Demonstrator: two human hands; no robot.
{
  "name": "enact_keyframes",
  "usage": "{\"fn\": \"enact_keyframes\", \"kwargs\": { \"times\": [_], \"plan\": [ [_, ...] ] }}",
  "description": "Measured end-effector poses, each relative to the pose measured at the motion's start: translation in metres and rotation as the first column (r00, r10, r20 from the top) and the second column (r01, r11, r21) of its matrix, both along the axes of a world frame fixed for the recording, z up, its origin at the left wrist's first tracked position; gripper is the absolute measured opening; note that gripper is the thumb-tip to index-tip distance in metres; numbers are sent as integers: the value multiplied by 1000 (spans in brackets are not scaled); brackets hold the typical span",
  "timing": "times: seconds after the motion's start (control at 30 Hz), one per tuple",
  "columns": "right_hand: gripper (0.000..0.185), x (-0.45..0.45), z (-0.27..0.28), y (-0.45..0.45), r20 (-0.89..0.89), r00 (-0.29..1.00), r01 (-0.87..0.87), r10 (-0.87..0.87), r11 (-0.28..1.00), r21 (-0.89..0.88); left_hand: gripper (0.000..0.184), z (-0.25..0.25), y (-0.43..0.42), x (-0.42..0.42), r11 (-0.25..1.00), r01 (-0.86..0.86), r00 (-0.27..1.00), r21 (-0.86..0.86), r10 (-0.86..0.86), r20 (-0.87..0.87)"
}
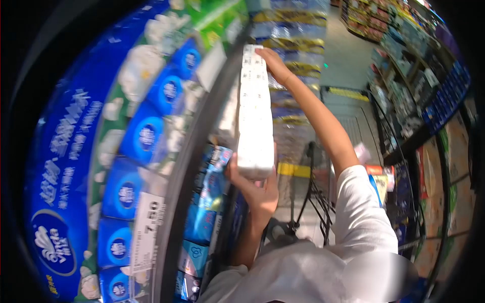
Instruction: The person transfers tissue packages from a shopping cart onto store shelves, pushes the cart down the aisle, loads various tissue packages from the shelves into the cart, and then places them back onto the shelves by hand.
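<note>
beside blue packaging (pixel 68 146), a white pack (pixel 255 121) is gripped, not set down, by bent fingers, left hand (pixel 258 198) near, right hand (pixel 274 65) far.

Print (pixel 258 77) on white pack (pixel 255 121) blurred, left hand (pixel 261 198) partly hidden, cart (pixel 348 94) partly hidden

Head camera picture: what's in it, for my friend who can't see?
A person's left hand and right hand hold a long white printed pack by its two ends, near a blue display with white flowers. A dark-framed shopping cart stands at right.
</note>
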State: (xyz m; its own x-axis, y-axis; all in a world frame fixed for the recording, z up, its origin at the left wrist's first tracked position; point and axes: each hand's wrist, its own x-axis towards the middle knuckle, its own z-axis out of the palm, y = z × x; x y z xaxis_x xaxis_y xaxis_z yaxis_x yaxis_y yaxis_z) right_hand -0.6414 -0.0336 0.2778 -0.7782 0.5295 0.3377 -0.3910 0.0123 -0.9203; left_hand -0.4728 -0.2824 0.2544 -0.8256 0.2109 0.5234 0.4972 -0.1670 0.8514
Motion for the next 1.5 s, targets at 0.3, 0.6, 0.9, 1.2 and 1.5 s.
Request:
{"fn": "enact_keyframes", "kwargs": {
  "times": [0.3,0.6,0.9,1.2,1.5],
  "plan": [
    [32,255,-92,63,480,778,400,-404,909,116,68,-45,9,74,920,391,902,-27,-378,209],
    [25,544,-145,62,800,413,366,-435,884,292,43,-105,83,115,509,858,430,-59,-653,624],
    [48,644,-213,69,652,-72,-57,-755,656,753,49,-247,129,169,-143,667,407,-731,-752,518],
    [35,651,-101,4,768,629,-342,-119,845,411,41,-108,18,222,484,222,775,-846,-615,-148],
    [28,660,-126,-81,759,479,-555,-441,517,651,31,-131,-24,296,599,-28,778,-800,-490,-394]
  ]
}}
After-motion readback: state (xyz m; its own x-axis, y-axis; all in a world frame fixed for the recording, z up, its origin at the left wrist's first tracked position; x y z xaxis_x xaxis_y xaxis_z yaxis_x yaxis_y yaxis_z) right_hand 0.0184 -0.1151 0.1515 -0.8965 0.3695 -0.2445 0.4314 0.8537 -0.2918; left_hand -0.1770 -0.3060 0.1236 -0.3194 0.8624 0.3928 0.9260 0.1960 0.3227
